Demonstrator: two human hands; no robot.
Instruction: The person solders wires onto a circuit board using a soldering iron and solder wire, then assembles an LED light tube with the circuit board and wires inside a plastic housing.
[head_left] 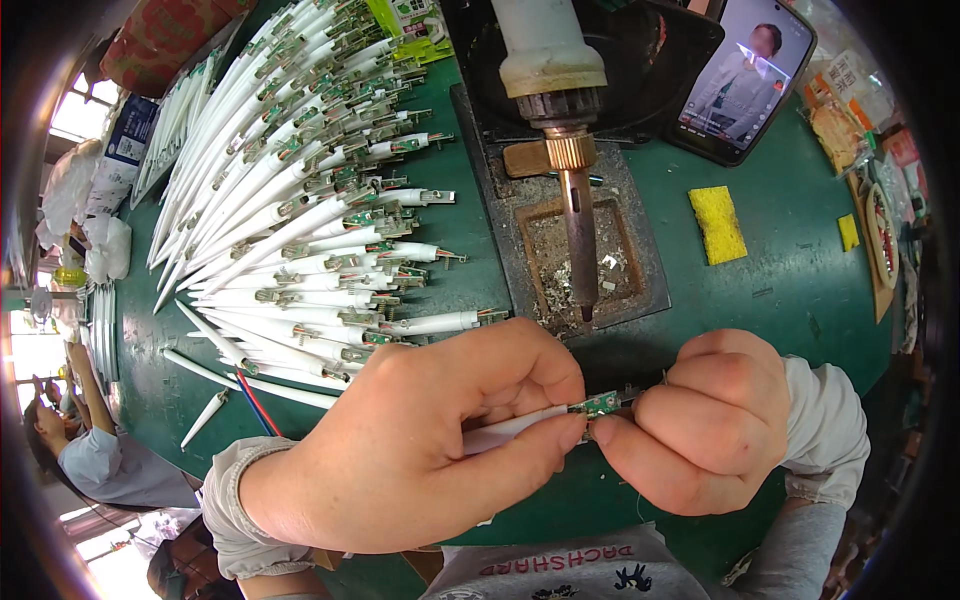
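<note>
My left hand [430, 440] is closed round a white tapered plastic stick [505, 431], thumb and index finger pinching it near its end. From that end juts a small green circuit board [602, 404] with metal contacts. My right hand [710, 425] is curled, its thumb and index finger pressed together at the board's right end; what lies between them is hidden. Just beyond both hands, a soldering iron [578, 215] points tip down, fixed over a dark stand [655, 285] whose square recess holds solder scraps.
Many similar white sticks [290, 210] with board ends lie fanned in a pile at left. A yellow sponge [718, 225] and a propped phone [745, 85] are at right. Loose sticks [205, 418] and red and blue wires [258, 403] lie near my left wrist. Another person [110, 450] sits far left.
</note>
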